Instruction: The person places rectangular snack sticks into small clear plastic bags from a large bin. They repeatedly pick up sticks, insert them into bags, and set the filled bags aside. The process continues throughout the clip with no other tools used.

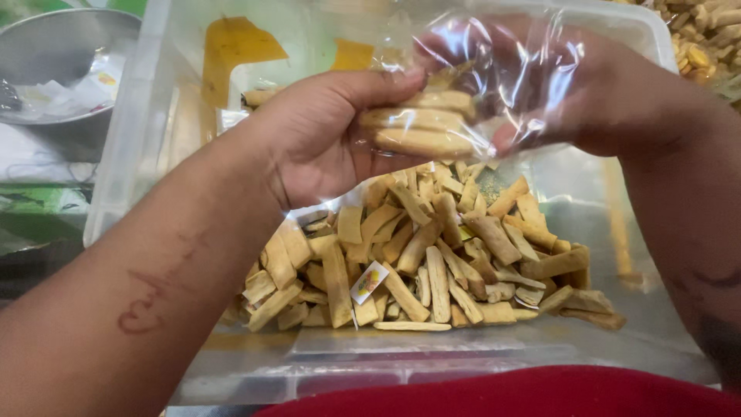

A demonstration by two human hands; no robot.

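Note:
My left hand (324, 143) grips a clear plastic bag (494, 69) from the left, its thumb across the top of several tan snack sticks (421, 123) stacked inside the bag. My right hand (587, 96) holds the bag from the right, its fingers seen through the crinkled film. Both hands hover over a clear plastic tub (147, 116) that holds a heap of the same tan snack sticks (432, 255). A small white paper label (369, 282) lies on the heap.
A metal bowl (54, 54) with paper scraps sits at the upper left. More pale snacks (706, 38) lie at the upper right corner. Red cloth (525, 394) shows at the bottom edge, near the tub's front rim.

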